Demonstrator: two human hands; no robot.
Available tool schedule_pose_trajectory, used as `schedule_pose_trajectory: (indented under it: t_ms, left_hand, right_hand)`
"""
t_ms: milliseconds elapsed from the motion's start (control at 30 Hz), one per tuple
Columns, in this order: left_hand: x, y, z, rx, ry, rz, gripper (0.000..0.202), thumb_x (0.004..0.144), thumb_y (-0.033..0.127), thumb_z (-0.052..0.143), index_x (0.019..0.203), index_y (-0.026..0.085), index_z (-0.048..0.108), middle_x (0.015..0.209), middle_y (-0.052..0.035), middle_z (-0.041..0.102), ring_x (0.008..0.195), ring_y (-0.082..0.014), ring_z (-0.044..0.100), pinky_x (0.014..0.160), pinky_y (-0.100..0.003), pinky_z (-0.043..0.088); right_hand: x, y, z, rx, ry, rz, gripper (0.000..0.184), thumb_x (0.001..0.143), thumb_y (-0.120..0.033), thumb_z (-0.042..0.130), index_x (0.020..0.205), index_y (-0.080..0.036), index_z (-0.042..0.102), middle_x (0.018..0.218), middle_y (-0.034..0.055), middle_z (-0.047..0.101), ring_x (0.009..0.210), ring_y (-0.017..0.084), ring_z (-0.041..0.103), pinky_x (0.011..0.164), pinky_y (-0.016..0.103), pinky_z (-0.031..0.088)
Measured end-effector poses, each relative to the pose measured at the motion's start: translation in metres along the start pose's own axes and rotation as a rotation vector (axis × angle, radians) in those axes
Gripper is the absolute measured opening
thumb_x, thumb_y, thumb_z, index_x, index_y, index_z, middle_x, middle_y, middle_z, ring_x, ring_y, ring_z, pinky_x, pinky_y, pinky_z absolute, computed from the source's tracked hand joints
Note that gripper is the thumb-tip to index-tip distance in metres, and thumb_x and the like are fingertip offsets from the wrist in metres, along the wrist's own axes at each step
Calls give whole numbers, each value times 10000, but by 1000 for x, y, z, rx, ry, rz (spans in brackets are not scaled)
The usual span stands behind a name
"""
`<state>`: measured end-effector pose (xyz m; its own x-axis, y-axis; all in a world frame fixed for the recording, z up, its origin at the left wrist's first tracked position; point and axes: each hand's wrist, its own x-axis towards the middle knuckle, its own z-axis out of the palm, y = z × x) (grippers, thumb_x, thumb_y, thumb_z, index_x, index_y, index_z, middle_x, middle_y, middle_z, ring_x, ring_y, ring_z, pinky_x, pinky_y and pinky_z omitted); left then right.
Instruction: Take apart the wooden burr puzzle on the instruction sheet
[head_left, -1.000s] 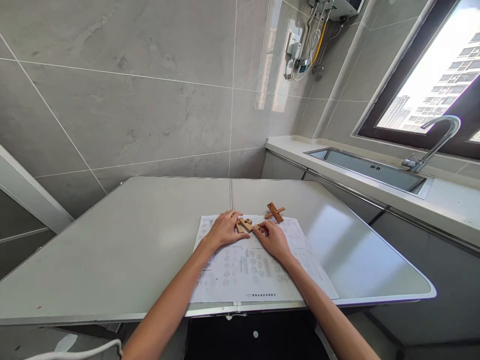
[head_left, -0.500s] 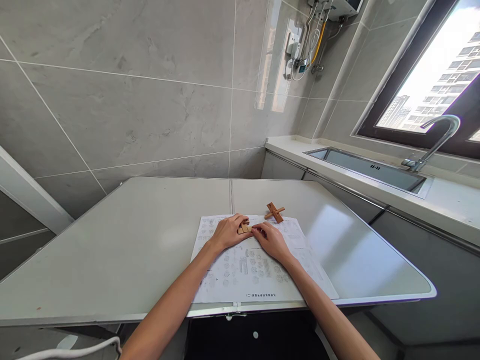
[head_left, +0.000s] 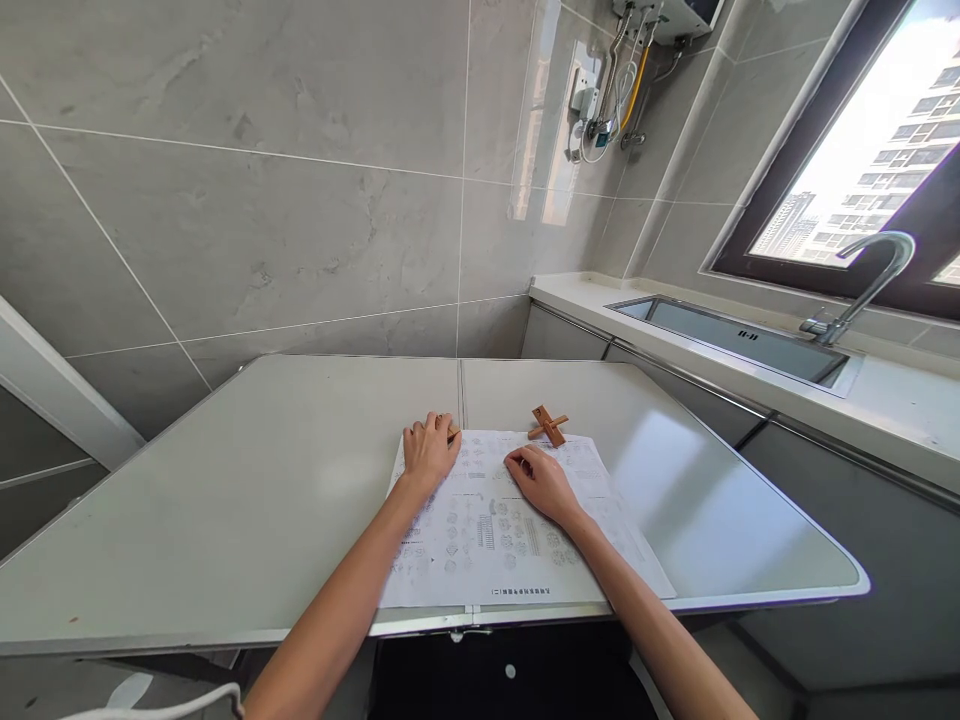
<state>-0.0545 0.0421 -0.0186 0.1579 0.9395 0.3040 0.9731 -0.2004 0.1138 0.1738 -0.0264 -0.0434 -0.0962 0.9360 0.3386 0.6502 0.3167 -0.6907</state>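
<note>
My left hand is at the top left corner of the printed sheet, its fingers curled over a small wooden puzzle piece. Most of that piece is hidden under the fingers. My right hand rests on the sheet with fingers bent and the thumb side drawn in; nothing shows in it. Just beyond it, at the sheet's top edge, lies a cross of brown wooden pieces. The printed sheet, covered in small diagrams, is under both forearms.
A white folding table with a centre seam carries everything. Grey tiled wall stands behind it. To the right is a counter with a sink and a faucet. A white cable hangs at lower left.
My left hand has moved left and away from me, carrying the wooden piece away from my right hand. The right hand stays in place. The wooden cross has not moved.
</note>
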Motion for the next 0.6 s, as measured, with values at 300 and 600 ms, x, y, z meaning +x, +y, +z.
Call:
schedule_pose_trajectory:
  t_ms: [300,600]
  left_hand:
    - [-3,3,1,-21,59,-10,245,994,432,529,1144,288,658,1210,-79,677,1148,-381,551,1126,-654,206]
    - [-1,1,5,-62,83,11,220,959,269,508,1104,217,664,1114,-138,646,1041,-333,582,980,-494,400]
  right_hand:
    - [0,3,1,-9,1,-13,235,1002,-347,510,900,-244,695,916,50,725,791,220,639,715,344,485]
    - [0,0,0,6,-4,-1,251,1002,-371,504,896,-248,696,919,54,719,787,227,634,729,362,493]
